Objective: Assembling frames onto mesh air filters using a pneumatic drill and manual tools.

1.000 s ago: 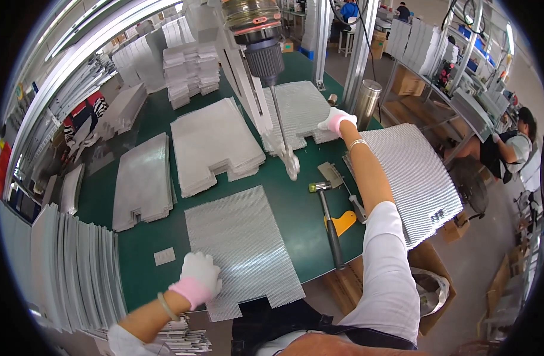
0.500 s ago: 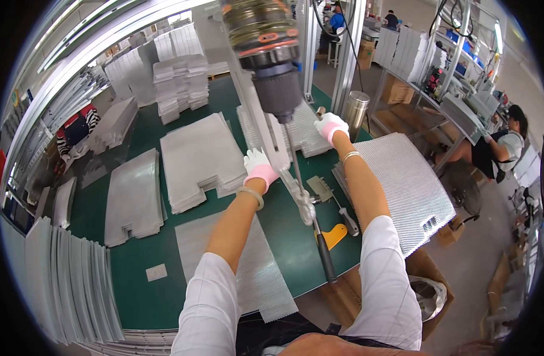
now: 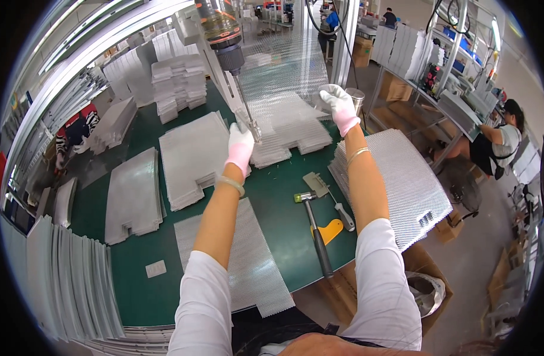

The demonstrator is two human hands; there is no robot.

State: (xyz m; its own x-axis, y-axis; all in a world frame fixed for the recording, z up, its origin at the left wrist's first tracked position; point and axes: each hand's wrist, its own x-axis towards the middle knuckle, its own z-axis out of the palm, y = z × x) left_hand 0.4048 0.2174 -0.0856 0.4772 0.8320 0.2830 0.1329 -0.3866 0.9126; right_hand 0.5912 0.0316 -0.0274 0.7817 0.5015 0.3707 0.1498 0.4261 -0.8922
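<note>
My left hand [image 3: 240,144], in a white and pink glove, has its fingers closed at the lower end of a hanging power screwdriver [image 3: 229,56] and its metal bar. My gloved right hand [image 3: 341,108] pinches near the lower right corner of a see-through mesh sheet [image 3: 284,68], raised and blurred beyond the table. Beneath the hands lies a stack of notched mesh sheets [image 3: 286,127]. A single mesh sheet [image 3: 242,267] rests nearer me, between my forearms. What exactly lies inside my left fingers is partly hidden.
A mallet [image 3: 316,237], a yellow scraper [image 3: 331,230] and a screwdriver [image 3: 345,216] lie on the green table [image 3: 278,202]. Sheet stacks [image 3: 396,178] flank it. A metal cylinder [image 3: 356,98] stands beyond my right hand. A co-worker [image 3: 500,139] sits at right.
The hanging power screwdriver has swung away to the far left, and my left hand has shifted left and farther off with it. A mesh sheet now stands raised beside my right hand.
</note>
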